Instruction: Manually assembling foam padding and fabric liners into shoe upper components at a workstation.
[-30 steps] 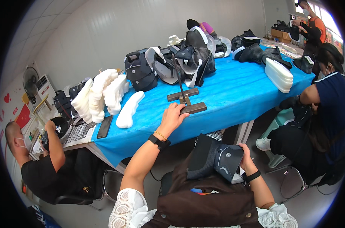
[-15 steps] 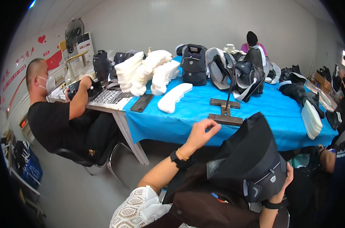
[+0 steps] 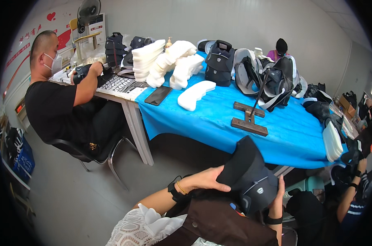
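A black fabric bag with a light badge, a grey trim line and a wide dark flap is in front of me, just short of the table. My left hand grips the flap's left edge, thumb on the near side and the other fingers partly hidden. Round the bag's right side lies my right hand, closed against the body; most of its fingers are out of sight behind it. Beyond my hands, a brown H-shaped stand with an upright rod rests on the blue-covered table.
Near the stand lie a single white foam piece and a dark phone. Stacked white foam and several black bags line the far side. A seated co-worker handles a dark item at left; another person's arm shows at right.
My left hand has come down from the air beside the bag and taken hold of its flap. The bag has tilted and dropped lower. The view has shifted slightly.
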{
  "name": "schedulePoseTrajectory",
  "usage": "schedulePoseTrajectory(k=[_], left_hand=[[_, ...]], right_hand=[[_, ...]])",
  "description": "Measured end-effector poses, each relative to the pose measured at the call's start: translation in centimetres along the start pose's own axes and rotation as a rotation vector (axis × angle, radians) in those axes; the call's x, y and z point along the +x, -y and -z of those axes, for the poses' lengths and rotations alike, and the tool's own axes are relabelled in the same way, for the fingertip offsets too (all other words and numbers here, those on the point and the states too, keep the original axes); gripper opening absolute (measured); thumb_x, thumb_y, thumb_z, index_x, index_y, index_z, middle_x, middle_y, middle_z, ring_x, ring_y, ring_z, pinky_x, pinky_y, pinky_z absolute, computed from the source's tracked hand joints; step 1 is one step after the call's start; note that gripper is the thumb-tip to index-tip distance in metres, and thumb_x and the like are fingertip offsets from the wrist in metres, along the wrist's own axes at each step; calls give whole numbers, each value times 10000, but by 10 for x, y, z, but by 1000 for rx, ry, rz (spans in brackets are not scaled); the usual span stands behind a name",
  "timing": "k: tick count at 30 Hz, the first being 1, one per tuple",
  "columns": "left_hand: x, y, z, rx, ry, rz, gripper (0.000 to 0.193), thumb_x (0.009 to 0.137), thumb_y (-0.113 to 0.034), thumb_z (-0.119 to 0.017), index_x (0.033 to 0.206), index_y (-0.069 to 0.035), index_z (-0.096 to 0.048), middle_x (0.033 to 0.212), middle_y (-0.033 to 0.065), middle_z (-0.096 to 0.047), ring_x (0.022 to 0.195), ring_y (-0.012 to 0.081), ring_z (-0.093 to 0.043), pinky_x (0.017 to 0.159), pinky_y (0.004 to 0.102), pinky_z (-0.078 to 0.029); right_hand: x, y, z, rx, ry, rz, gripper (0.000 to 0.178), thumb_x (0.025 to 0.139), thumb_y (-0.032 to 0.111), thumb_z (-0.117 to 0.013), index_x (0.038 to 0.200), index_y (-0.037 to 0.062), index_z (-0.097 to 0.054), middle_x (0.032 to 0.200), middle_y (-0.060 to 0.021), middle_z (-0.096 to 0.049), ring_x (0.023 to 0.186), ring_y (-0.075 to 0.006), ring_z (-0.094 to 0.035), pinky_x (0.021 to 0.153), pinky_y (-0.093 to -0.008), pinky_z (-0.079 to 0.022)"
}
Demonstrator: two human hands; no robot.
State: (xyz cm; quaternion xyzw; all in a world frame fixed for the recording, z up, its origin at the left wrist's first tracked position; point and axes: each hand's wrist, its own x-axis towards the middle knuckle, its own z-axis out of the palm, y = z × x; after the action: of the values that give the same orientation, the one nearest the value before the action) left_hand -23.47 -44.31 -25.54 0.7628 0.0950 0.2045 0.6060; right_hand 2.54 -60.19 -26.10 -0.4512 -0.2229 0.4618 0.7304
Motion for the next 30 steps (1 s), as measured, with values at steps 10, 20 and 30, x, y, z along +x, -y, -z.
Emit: schedulePoseTrajectory(k=[10, 20, 30], left_hand=[[1, 40, -22, -523, -660, -77, 379, 925, -130, -633, 1252, 30, -530, 1215, 67, -606, 1089, 125, -558, 967, 295, -433], [11, 61, -23, -449, -823, -88, 352, 912, -126, -649, 1188, 68, -549, 1135, 83, -637, 1010, 109, -579, 896, 253, -452], [2, 35, -19, -496, -781, -56, 343, 914, -190, -658, 1176, 22, -599, 1135, 62, -645, 1025, 123, -588, 912, 279, -455]], right_hand=[[-9, -41, -19, 418, 300, -323, 861, 885, 711, -386, 1440, 54, -334, 1483, -129, -372, 1358, -310, -357, 1113, -484, -289], [25, -40, 52, -800, 776, 268, 738, 880, 564, -562, 1388, 52, -404, 1430, -166, -395, 1348, -331, -359, 1082, -467, -306], [29, -29, 36, -855, 869, 165, 598, 960, 424, -471, 1318, -55, -482, 1442, -189, -431, 1399, -298, -305, 1146, -425, -193]])
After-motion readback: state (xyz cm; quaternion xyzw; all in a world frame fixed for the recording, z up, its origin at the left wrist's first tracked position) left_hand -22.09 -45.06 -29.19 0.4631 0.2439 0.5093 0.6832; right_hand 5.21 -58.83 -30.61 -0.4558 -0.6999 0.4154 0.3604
